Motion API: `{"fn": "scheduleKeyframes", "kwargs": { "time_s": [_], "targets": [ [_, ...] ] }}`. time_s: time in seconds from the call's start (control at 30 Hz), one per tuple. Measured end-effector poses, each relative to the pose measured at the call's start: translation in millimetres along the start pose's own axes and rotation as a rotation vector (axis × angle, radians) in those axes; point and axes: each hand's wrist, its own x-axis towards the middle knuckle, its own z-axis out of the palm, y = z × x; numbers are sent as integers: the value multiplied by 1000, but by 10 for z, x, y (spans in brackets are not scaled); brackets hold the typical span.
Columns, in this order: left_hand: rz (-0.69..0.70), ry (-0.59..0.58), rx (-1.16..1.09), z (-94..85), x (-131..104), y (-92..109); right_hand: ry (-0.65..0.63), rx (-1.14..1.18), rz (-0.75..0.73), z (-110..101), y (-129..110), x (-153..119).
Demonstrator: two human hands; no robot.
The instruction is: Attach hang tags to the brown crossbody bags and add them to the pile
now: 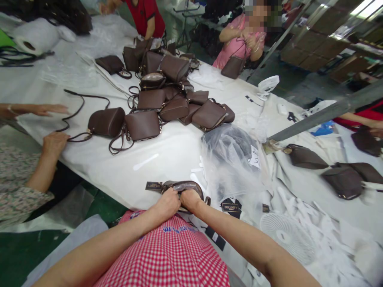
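Note:
At the table edge before me, a small dark brown handbag point(191, 184) lies with its mouth open and pale lining or wrap showing inside. My left hand point(169, 202) is closed on the near rim of the bag. Close beside it, my right hand point(191, 200) is curled at the opening, its fingertips hidden in the bag. A black hang tag point(154, 186) with lettering sticks out to the left of the bag. To the right, more black tags point(231, 206) lie by a clear plastic bag point(233, 175) with dark contents.
A pile of brown handbags point(161, 95) covers the middle of the white table point(173, 151). A co-worker's hands point(55, 141) are at the left by a bag strap. Another person holds a bag point(233, 67) across the table. A metal pole point(314, 115) and white fan point(287, 237) stand right.

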Motion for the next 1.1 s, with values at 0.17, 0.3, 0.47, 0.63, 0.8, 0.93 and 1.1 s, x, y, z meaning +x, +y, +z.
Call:
{"fn": "scheduleKeyframes", "kwargs": {
  "time_s": [0.17, 0.3, 0.47, 0.63, 0.8, 0.93, 1.1],
  "targets": [
    [13, -113, -2, -355, -28, -27, 104, 132, -27, -433, 114, -356],
    [101, -113, -167, -696, -10, 7, 468, 376, 102, -447, 377, -938],
    [192, 70, -111, -850, 132, 46, 418, 353, 229, 52, 371, -1266],
    [295, 118, -40, -770, 241, 15, 409, 316, 307, 41, 152, -1289],
    [299, 128, -94, -669, 318, -15, 508, 339, 298, -373, -112, -1110],
    [215, 200, -187, -587, 299, -90, 519, 253, 308, -485, -171, -940],
    [142, 304, -233, -509, 267, -153, 518, 601, 329, -216, 123, -1206]
  ]
}}
